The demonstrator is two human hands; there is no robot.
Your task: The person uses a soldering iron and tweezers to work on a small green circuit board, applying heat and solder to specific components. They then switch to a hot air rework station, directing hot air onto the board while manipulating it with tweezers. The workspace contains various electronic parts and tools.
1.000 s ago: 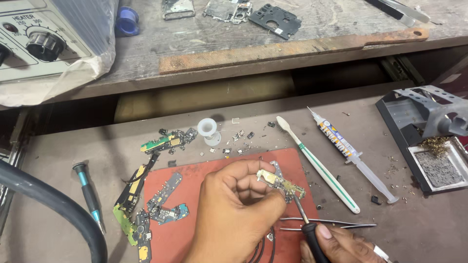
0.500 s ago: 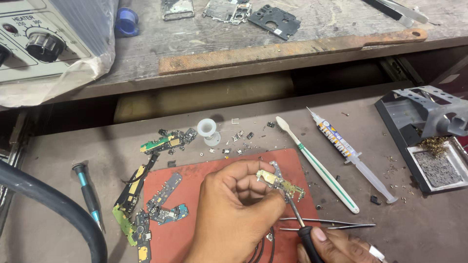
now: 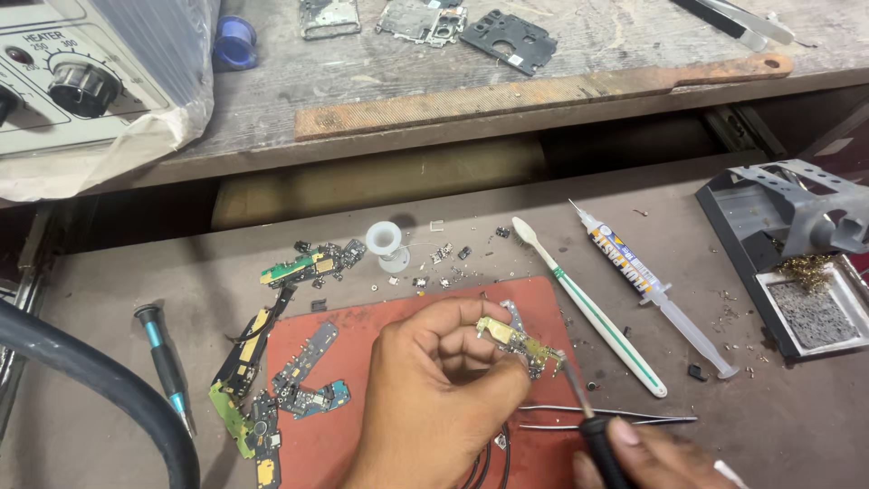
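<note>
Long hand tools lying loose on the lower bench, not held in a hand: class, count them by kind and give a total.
Screwdriver: 1
Toothbrush: 1
Syringe: 1
Tweezers: 1
Total: 4

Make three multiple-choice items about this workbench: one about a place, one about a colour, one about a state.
1. Where do the tweezers lie?
A. just behind the right hand
B. on the upper shelf
C. inside the iron stand

2. What colour is the mat?
A. blue
B. red-orange
C. white

3. How is the small board?
A. lying flat, untouched
B. held in the left hand
C. hanging from a wire

Answers: 1 A, they lie by the right hand; 2 B, its bare part shows it; 3 B, fingers pinch it while the iron tip meets it.
</note>
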